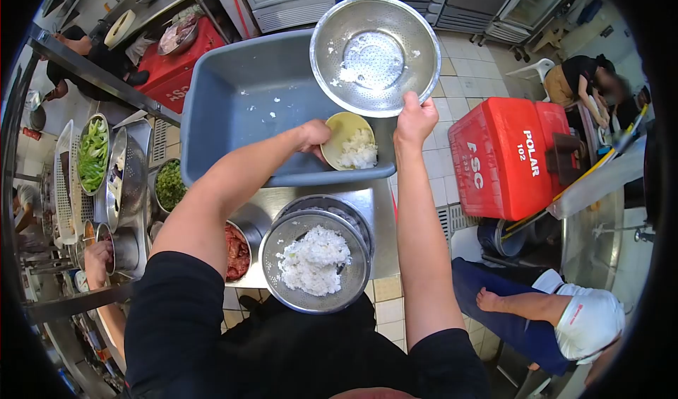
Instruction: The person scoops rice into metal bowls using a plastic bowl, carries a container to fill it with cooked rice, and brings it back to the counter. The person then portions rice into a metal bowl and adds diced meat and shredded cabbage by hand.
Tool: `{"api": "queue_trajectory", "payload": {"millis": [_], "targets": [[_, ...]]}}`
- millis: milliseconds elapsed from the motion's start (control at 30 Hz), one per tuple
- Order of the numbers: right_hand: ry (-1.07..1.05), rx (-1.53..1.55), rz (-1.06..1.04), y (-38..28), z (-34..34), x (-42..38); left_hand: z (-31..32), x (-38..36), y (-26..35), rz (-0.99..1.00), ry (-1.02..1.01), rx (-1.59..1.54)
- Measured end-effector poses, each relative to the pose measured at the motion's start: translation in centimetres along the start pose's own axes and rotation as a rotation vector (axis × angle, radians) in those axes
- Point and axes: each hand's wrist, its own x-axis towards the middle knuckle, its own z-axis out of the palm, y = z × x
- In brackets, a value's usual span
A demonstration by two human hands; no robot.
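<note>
My left hand (313, 136) is closed on the side of a small yellow bowl (336, 132) with white rice (359, 150) in it. The bowl is held over the near right part of a large grey plastic tub (244, 70). With my right hand (415, 120) I grip the near rim of a perforated metal colander (374, 58), which hangs over the tub's right end and has some rice grains stuck inside. Closer to me, another colander (272, 275) holds a mound of white rice (314, 261) and rests on what looks like a second metal vessel.
A pot of raw meat (236, 252) stands left of the rice. Further left are bowls of chopped greens (93, 155) and a metal rail (99, 70). Red cooler boxes (487, 159) stand at right. Other people work around, one in a white shirt (593, 321) close on my right.
</note>
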Motion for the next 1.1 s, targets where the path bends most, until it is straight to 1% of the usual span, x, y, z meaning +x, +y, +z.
{"api": "queue_trajectory", "payload": {"millis": [33, 100, 133, 233, 267, 300, 333, 367, 433, 467, 567, 633, 700, 767, 833, 900, 967, 1000, 1033, 1067, 1100], "targets": [[-0.010, 0.000, -0.036, 0.4, -0.1, 0.1, -0.5, -0.1, 0.2, 0.004, -0.036, 0.041], [-0.030, 0.003, -0.111, 0.7, -0.2, 0.3, -1.6, -1.4, 1.2, 0.001, -0.119, -0.018], [-0.010, -0.011, -0.112, 0.6, -0.3, 0.1, -1.9, -2.3, 1.8, 0.001, -0.159, -0.047], [0.019, -0.023, -0.127, -0.3, 0.2, -0.2, -3.0, -4.1, 2.2, 0.072, -0.167, -0.174], [0.018, -0.013, -0.133, -0.4, 0.4, -0.2, -3.8, -4.8, 2.4, 0.097, -0.211, -0.220], [0.021, -0.007, -0.130, -0.6, 0.3, -0.2, -4.5, -5.7, 2.6, 0.148, -0.193, -0.217], [-0.014, -0.078, -0.060, -0.8, -0.2, -0.1, -5.9, -6.4, 2.8, 0.160, -0.194, -0.218], [0.000, -0.065, -0.092, -0.6, -0.1, -0.1, -7.1, -7.4, 2.4, 0.170, -0.194, -0.220], [0.022, -0.031, -0.160, 0.1, 0.2, 0.1, -6.6, -14.7, 4.4, 0.174, -0.085, -0.184], [0.040, -0.194, -0.229, -0.1, 0.2, 0.0, -7.1, -16.7, 4.1, 0.217, -0.082, -0.136], [-0.053, -0.463, -0.397, -1.9, 1.0, -1.9, -4.8, -26.2, 3.5, 0.236, 0.183, -0.037], [-0.257, -0.550, -0.308, -3.1, 1.3, -3.0, -2.8, -30.2, 0.8, 0.437, 0.218, 0.001], [-0.463, -0.647, -0.233, -3.9, 2.1, -2.8, 1.6, -34.1, -1.4, 0.626, 0.392, -0.011], [-0.659, -0.772, -0.145, -3.7, 2.6, -2.7, 7.6, -36.2, -3.2, 0.758, 0.854, 0.426], [-0.764, -0.779, -0.132, -1.8, 2.9, -2.6, 13.2, -35.9, -6.4, 0.618, 1.035, 0.747], [-0.749, -0.756, -0.090, -1.9, 2.7, -2.7, 16.9, -34.9, -9.6, 0.572, 0.854, 1.103], [-0.737, -0.690, -0.073, -1.6, 3.0, -1.9, 19.4, -34.6, -10.2, 0.588, 0.869, 1.089], [-0.725, -0.602, -0.060, -2.3, 3.2, -1.6, 20.4, -34.8, -10.5, 0.585, 0.876, 1.079], [-0.728, -0.553, -0.069, -1.6, 3.6, -0.7, 20.6, -35.1, -10.6, 0.584, 0.983, 1.012], [-0.779, -0.389, -0.089, -0.5, 4.0, 0.3, 20.2, -35.3, -10.4, 0.585, 1.089, 0.947], [-0.823, -0.302, 0.050, -6.2, 3.5, -1.4, 19.7, -35.5, -10.0, 0.588, 1.194, 0.883]]}}
